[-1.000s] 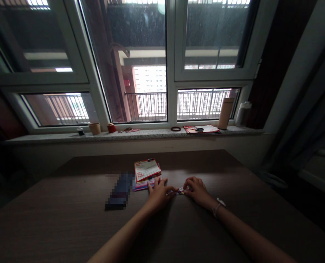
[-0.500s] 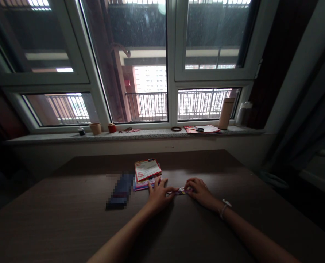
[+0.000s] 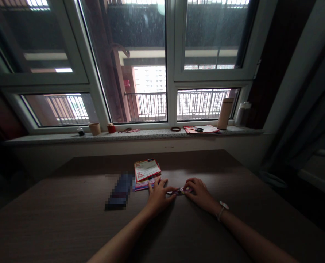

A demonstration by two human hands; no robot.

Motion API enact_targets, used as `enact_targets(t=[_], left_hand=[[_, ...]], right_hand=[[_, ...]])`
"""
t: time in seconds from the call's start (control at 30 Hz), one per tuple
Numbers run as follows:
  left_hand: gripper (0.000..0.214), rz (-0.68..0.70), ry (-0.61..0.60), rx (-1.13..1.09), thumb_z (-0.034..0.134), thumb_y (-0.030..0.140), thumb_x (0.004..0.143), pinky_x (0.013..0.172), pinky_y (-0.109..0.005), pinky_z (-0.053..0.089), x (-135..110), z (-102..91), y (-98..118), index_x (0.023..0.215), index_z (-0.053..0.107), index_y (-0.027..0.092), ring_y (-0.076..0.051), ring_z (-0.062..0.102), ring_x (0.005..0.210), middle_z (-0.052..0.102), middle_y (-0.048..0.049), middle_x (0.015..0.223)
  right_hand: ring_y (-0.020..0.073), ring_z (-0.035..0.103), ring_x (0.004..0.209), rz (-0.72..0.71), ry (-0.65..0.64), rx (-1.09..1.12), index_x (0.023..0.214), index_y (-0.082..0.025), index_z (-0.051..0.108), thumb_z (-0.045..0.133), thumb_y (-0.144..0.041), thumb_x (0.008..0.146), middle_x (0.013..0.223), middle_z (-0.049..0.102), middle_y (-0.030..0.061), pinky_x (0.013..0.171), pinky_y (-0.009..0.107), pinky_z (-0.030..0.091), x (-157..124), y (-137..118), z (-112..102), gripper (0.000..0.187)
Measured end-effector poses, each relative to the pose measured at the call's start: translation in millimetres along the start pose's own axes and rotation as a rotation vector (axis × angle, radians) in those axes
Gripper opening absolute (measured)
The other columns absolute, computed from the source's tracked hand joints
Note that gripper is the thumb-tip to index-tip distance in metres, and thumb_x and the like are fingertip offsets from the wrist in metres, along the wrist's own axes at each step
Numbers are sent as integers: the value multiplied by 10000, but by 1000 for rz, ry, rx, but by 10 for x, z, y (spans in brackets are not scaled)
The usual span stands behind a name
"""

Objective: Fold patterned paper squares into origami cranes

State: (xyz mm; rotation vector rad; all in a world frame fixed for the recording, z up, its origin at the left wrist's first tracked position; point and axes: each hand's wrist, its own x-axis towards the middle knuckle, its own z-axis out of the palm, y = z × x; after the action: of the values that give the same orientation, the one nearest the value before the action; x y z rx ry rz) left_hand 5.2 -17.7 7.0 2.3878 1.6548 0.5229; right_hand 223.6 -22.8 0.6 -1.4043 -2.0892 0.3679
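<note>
My left forearm (image 3: 124, 232) comes in from seven o'clock and slants toward one, ending in my left hand (image 3: 158, 196), palm down, its thumb (image 3: 172, 198) and forefinger (image 3: 172, 189) pinching toward three o'clock while the other fingers (image 3: 157, 181) fan out toward twelve. My right forearm (image 3: 250, 235) runs from five o'clock toward ten, and my right hand (image 3: 200, 193) sits at three o'clock from the left, near but apart, knuckles arched and fingertips (image 3: 186, 186) bent inward toward nine.
</note>
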Motion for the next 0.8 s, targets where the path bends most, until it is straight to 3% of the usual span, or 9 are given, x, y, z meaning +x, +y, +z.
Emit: enact_targets(t=[0.5, 0.8], left_hand=[[163, 48, 81, -53, 624, 378, 844, 1062, -663, 118, 32, 14, -20, 973, 714, 422, -316, 324, 1310, 575, 23, 1284], [138, 113, 120, -79, 609, 348, 858, 1088, -651, 89, 25, 49, -39, 919, 733, 349, -307, 342, 1308, 581, 1, 1291]], right_hand=[[226, 483, 1118, -161, 93, 10, 1019, -262, 629, 584, -285, 846, 1109, 570, 60, 999, 376, 377, -20, -33, -11, 180], [247, 467, 1174, -241, 115, -119, 1007, -298, 657, 590, -276, 856, 1100, 601, 37, 1089, 492, 255, -20, -105, -10, 167]])
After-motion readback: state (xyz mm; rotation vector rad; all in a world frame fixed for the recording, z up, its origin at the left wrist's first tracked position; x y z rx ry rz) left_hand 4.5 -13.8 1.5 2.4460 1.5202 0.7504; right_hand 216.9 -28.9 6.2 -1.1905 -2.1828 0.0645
